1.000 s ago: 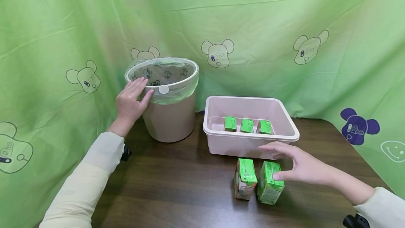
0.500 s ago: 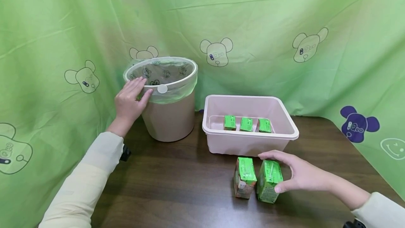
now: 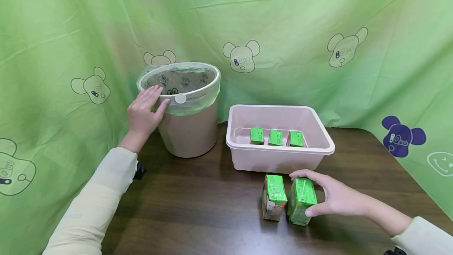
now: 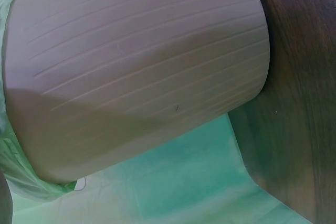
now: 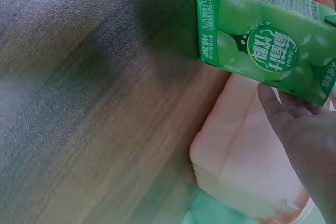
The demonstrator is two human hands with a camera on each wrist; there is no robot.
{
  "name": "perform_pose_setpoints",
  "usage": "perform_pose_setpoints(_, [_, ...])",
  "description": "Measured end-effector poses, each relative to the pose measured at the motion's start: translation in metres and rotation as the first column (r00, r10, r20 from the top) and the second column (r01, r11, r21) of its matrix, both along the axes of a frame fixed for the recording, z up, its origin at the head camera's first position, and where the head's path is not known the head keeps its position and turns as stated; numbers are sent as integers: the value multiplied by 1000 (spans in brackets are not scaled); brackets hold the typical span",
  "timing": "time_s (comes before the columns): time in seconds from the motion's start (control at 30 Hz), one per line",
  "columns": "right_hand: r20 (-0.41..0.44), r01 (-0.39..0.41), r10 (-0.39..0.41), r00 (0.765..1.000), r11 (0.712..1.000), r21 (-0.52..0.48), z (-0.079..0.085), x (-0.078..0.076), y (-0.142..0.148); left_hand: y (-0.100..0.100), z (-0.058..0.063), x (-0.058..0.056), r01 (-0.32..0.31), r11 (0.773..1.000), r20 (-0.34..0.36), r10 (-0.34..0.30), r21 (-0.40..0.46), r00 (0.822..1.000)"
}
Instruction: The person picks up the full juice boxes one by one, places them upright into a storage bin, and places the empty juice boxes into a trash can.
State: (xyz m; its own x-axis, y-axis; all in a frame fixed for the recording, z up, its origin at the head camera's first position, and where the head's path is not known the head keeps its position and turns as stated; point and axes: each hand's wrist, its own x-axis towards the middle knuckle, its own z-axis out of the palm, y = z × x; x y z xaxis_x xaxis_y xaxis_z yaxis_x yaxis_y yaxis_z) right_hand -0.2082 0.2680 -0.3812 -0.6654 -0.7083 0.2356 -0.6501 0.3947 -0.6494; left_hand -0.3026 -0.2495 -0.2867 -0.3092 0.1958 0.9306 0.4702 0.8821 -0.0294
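Note:
A small green juice box (image 3: 300, 209) stands on the table at the front right. My right hand (image 3: 341, 199) holds it from the right, thumb on the near side and forefinger along the far edge. In the right wrist view, grapes are printed on the green juice box (image 5: 262, 45), with the fingers beneath its lower edge. Just left of it stands a second juice box (image 3: 275, 196) with a green top and brownish sides. My left hand (image 3: 143, 111) rests on the rim of a beige trash bin (image 3: 191, 135), fingers extended over the edge and thumb apart.
A pale pink plastic tub (image 3: 279, 149) stands behind the two boxes, with three green-topped juice boxes (image 3: 275, 137) inside. The bin has a clear printed liner (image 3: 194, 105). A green curtain (image 3: 283, 19) hangs behind the dark wooden table (image 3: 198, 215).
My right hand has come down and closed around the green juice box, its forefinger now beside the far edge. The left hand stays at the bin's rim.

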Motion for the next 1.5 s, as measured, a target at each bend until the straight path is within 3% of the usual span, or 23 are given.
perform_pose_setpoints(0.33, [137, -57, 66, 988, 996, -69, -6, -2, 1, 0, -1, 0, 0, 1000, -3, 0, 7, 1000])
perform_pose_setpoints(0.97, [118, -31, 40, 992, 997, -73, -8, -1, -1, -1, 0, 0, -1, 1000, -3, 1, -5, 1000])
perform_pose_setpoints(1.5, [46, 74, -72, 996, 997, -22, 15, -1, 0, -2, 0, -2, 4, 1000, -5, -4, 0, 1000])
